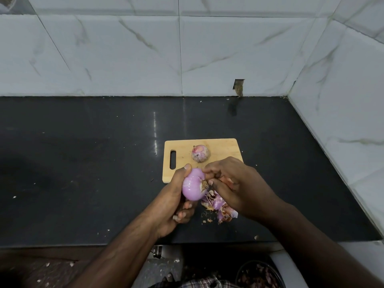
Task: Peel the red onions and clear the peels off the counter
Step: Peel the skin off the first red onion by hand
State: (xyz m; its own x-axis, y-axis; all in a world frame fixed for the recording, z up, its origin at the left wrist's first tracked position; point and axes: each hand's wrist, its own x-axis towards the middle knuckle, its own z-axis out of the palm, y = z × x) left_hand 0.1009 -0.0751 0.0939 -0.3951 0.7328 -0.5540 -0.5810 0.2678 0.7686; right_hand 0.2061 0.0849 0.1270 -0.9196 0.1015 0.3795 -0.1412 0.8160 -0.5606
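A mostly peeled, pale purple red onion (193,188) is held above the black counter (83,163), with my left hand (176,200) wrapped around it from the left. My right hand (232,183) pinches at the onion's brown root end, with bits of skin under its fingers. A second red onion (200,153), still in papery skin, rests on the wooden cutting board (224,148) just behind my hands. A heap of purple and brown peels (220,208) lies on the counter under my right wrist.
Marble-tiled walls close the counter at the back and on the right. Small peel crumbs dot the counter (256,237). Below the counter's front edge at the lower right stands a dark bin (259,275) holding peels.
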